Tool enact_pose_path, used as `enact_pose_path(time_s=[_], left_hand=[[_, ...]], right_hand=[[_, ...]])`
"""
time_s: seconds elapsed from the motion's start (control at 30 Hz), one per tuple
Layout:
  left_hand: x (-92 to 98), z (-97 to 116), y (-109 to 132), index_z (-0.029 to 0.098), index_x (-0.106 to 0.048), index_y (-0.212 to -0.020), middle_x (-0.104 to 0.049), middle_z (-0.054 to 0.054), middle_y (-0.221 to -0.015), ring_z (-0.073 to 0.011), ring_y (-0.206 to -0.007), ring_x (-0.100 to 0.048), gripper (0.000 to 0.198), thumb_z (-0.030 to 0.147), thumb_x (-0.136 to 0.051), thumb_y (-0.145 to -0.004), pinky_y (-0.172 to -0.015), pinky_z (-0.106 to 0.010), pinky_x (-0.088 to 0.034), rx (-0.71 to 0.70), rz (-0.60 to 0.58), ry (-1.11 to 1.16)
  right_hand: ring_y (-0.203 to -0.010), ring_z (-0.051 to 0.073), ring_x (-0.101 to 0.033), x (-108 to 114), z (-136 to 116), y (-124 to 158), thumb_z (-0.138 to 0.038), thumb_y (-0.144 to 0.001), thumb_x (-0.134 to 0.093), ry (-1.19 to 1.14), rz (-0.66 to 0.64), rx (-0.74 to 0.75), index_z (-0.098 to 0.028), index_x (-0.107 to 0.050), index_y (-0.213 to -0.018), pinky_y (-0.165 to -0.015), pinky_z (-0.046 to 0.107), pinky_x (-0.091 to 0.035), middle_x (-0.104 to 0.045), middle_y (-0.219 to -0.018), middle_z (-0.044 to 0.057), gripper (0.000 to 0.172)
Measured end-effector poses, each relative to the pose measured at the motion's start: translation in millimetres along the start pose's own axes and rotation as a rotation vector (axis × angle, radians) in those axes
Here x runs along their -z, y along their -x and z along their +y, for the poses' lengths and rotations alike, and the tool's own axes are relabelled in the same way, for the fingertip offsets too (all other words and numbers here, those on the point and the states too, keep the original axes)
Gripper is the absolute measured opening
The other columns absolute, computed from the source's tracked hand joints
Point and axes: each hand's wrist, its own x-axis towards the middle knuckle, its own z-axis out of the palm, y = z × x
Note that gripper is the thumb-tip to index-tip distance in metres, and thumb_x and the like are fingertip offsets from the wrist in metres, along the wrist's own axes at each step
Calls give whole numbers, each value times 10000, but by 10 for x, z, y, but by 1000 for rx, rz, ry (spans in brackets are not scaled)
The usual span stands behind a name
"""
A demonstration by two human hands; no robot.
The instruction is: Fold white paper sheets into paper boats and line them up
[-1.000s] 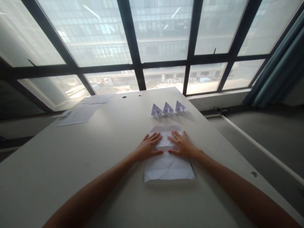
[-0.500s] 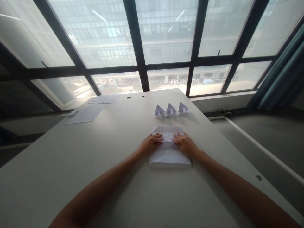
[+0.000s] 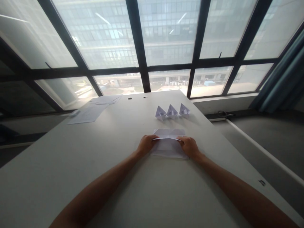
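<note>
A creased white sheet of paper (image 3: 168,148) lies in front of me on the white table, with folded corners showing along its far end. My left hand (image 3: 146,144) pinches the left end of a raised fold across the paper. At the other end of that fold, my right hand (image 3: 189,146) grips it between thumb and fingers. The near part of the sheet stretches below the fold, between my wrists. Just beyond the paper stand three folded paper boats: a left one (image 3: 161,113), a middle one (image 3: 172,111) and a right one (image 3: 184,110).
Flat sheets of paper (image 3: 87,113) lie at the far left of the table (image 3: 114,190). A small dark object (image 3: 262,182) sits near the right table edge. Large windows (image 3: 168,34) rise behind, and a blue curtain (image 3: 276,79) hangs at right.
Both hands have gone from lying flat on the paper to pinching its middle fold at both ends. The fold is now lifted, and the sheet's near edge has shifted away from me.
</note>
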Motion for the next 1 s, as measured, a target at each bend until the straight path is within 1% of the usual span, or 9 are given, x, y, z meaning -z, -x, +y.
enact_pose_path(time_s=[0.13, 0.27, 0.4, 0.53, 0.67, 0.73, 0.8, 0.9, 1.0], left_hand=[[21, 46, 26, 219, -756, -902, -766, -26, -887, -205, -821, -708, 175, 220, -585, -866, -781, -279, -508, -58, 136, 16], [30, 97, 47, 194, -733, -869, -752, -27, -866, -179, -794, -683, 143, 218, -592, -860, -762, -257, -496, -123, 262, 147], [34, 119, 54, 179, -706, -791, -695, 1, -698, -147, -628, -608, 230, 351, -590, -893, -639, -240, -470, -20, 337, 196], [6, 150, 51, 166, -615, -675, -574, 24, -569, -129, -552, -519, 357, 440, -558, -896, -531, -223, -411, 106, 376, 258], [-51, 178, 19, 161, -623, -1004, -625, 13, -690, -129, -572, -557, 317, 452, -563, -892, -512, -213, -433, 203, 343, 530], [-67, 156, -8, 172, -536, -1236, -632, 9, -733, -125, -541, -557, 442, 421, -591, -875, -493, -218, -441, 263, 309, 583], [-68, 127, -26, 180, -430, -1365, -653, -40, -893, -142, -603, -599, 577, 345, -619, -845, -538, -255, -492, 273, 355, 496], [-61, 158, 6, 197, -400, -1411, -560, -138, -1267, -226, -1001, -633, 612, 226, -589, -830, -850, -396, -532, 92, 432, 168], [-101, 300, 107, 234, -488, -1374, -509, -106, -1407, -240, -1305, -471, 450, 209, -457, -926, -1097, -432, -366, -119, 193, -118]], right_hand=[[-892, 243, -694, 16, 20, 13, -410, -968, -464, -151, 164, 104, -199, -758, -1003, -824, 308, -490, -760, -950, 70, 363], [-879, 226, -679, 52, -19, 23, -389, -952, -516, -317, 309, 194, -198, -736, -974, -835, 324, -500, -745, -925, 76, 292], [-820, 207, -672, 67, -57, 15, -375, -904, -600, -489, 443, 99, -199, -705, -939, -790, 313, -521, -731, -886, 58, 208], [-759, 177, -631, 46, -66, -2, -355, -903, -569, -603, 478, -31, -173, -652, -1096, -661, 267, -504, -693, -899, 49, 278], [-540, 126, -513, -7, -52, -30, -343, -907, -510, -660, 455, -184, -160, -575, -1249, -504, 226, -423, -627, -728, -5, 394], [-549, 135, -532, -46, -12, -55, -331, -891, -501, -671, 424, -233, -145, -547, -1285, -528, 240, -451, -643, -737, 7, 438], [-661, 166, -606, -89, 46, -83, -310, -864, -504, -626, 376, -240, -135, -549, -1290, -637, 285, -511, -690, -871, 61, 462], [-941, 230, -652, -144, 107, -111, -284, -832, -502, -482, 304, -203, -137, -554, -1306, -871, 379, -516, -669, -1164, 137, 499], [-1135, 263, -603, -163, 82, -103, -261, -851, -464, -337, 235, -167, -121, -490, -1388, -1001, 409, -457, -600, -1319, 164, 555]])
